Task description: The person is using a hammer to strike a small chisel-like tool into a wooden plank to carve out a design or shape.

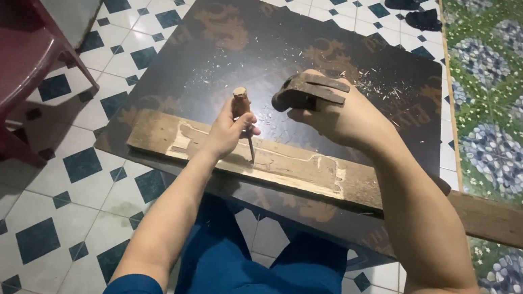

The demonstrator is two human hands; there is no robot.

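Upright, the chisel (243,118) sits clenched in left hand (228,132) fingers on the wooden plank (286,165); right hand (347,119) grips a hammer (307,92).

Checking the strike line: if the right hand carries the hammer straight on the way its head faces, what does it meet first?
Probably the chisel's wooden butt, held upright on the plank by the left hand. The right hand holds the hammer just beside it; depth is unclear.

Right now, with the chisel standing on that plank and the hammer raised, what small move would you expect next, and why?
Probably a short downward tap of the hammer onto the chisel. The left hand holds the chisel nearly upright with its tip on the wooden plank, beside pale carved recesses. The right hand holds the hammer just above and to the right of the chisel's top.
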